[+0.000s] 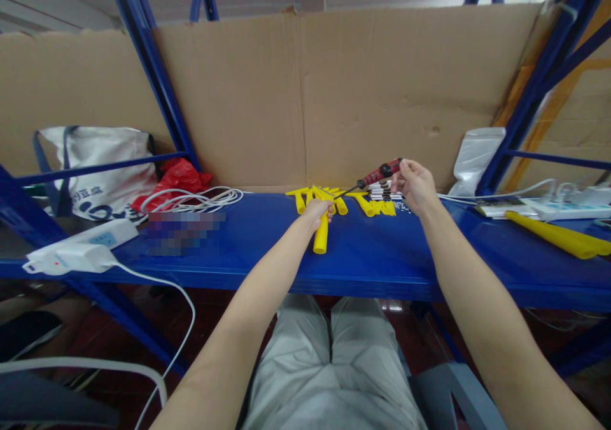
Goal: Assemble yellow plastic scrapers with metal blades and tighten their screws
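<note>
So the big thing here is the blue worktop (pixel 258 239), and the stuff along its back is bunched up close to where the hands are, so I'd worry about a sleepy elbow or wrist nudging something over. The left hand (pixel 317 210) has its grip curled snugly round a yellow handle (pixel 321 238), out in front of the other yellow pieces; can't tell if its lower end rests on the surface. The right hand's (pixel 415 187) grip is just fingertips closed on the back end of a red-and-black screwdriver (pixel 380 173), and that's the sketchy bit imo: held that far back, it could twist or swing off line with a bit of sideways force. The shaft slants down toward the left fingers, tip too hidden to say what it touches, so a slip could jab them. If the left grip loosens, the handle could roll too. Then there's the row of yellow T-shaped pieces (pixel 300 202) right behind, easy to knock, and the little yellow bits (pixel 384 208) near the right hand, which a dropped screwdriver could scatter.
</note>
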